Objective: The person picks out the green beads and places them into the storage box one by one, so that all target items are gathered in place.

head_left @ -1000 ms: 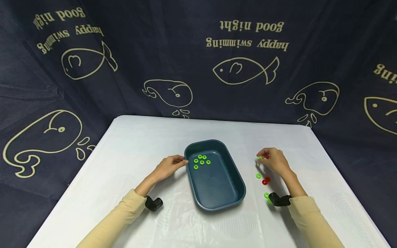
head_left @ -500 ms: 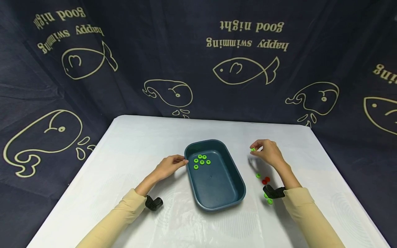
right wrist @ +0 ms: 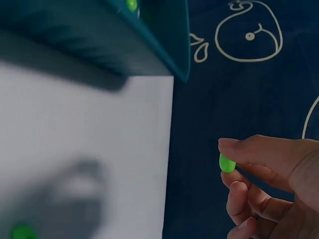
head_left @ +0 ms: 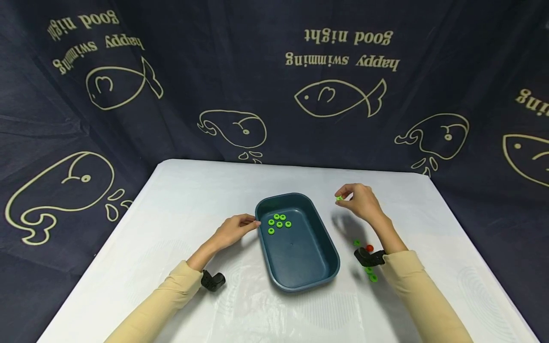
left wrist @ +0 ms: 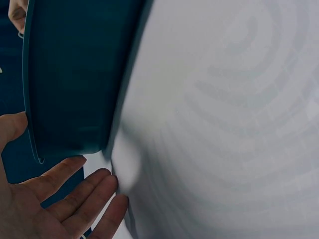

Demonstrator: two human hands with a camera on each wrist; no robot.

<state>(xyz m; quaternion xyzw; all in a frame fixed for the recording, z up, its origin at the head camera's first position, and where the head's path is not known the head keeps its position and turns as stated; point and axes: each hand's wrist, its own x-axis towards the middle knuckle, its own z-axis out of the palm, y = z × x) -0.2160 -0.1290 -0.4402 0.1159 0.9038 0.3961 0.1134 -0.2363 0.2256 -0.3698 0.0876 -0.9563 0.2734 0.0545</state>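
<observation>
My right hand (head_left: 362, 202) pinches a small green ring (right wrist: 227, 163) between thumb and fingertips, raised over the table to the right of the blue bin (head_left: 296, 257). At the bin's left side, my left hand (head_left: 231, 232) touches the outside near the far corner. In the left wrist view its thumb lies at the rim, while the other fingers stretch loosely by the end wall. Several green rings (head_left: 279, 224) lie grouped inside the bin toward its far left.
To the bin's right, a green ring (head_left: 357, 243) and a red ring (head_left: 370, 248) lie near the right wrist's black camera (head_left: 369, 257), which partly covers that spot. Two more green rings (head_left: 371, 274) sit nearer. Dark printed fabric (head_left: 274, 95) hangs behind the white table (head_left: 206, 186).
My right hand has lifted the green ring off the table and carried it leftward and farther back, toward the bin. The left hand and the bin have stayed put.
</observation>
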